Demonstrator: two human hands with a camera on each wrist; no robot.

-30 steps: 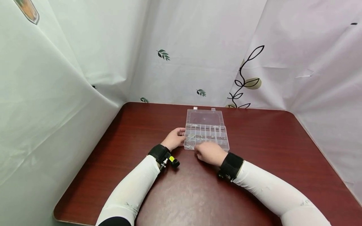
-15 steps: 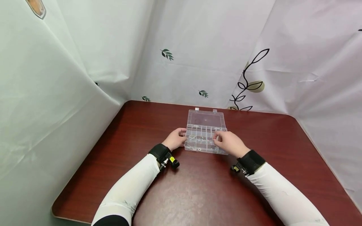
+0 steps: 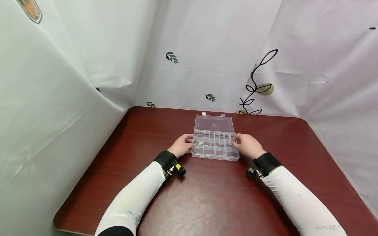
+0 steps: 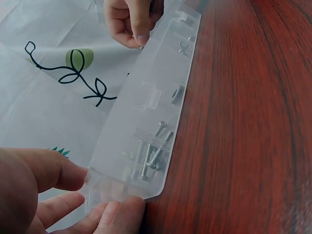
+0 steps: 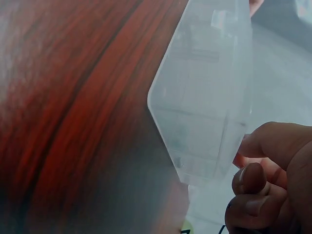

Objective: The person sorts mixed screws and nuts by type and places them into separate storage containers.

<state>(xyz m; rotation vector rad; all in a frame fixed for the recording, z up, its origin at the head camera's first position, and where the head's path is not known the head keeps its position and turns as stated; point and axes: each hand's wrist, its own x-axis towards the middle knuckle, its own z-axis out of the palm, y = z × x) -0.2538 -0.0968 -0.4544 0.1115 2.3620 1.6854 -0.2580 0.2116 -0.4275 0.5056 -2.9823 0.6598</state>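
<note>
A clear plastic compartment box (image 3: 215,152) lies with its lid (image 3: 215,123) raised at the back. My left hand (image 3: 182,146) grips its left end, thumb and fingers about the corner in the left wrist view. Several metal screws (image 4: 156,151) and a nut (image 4: 177,94) show through the front wall. My right hand (image 3: 248,145) is over the right-hand compartments, thumb and forefinger pinched together. In the left wrist view a tiny bright speck shows at its thumb tip, a small metal piece mostly hidden by the fingers. The other fingers of my right hand (image 5: 270,180) are curled.
The box stands on a red-brown wooden table (image 3: 165,124) with rounded corners. White cloth (image 3: 189,49) with leaf prints hangs behind and along both sides. Each wrist wears a black strap (image 3: 266,164) with a small camera.
My right hand has moved from the front left compartments across to the right end of the box. My left hand has stayed on the left end, and the box has barely shifted.
</note>
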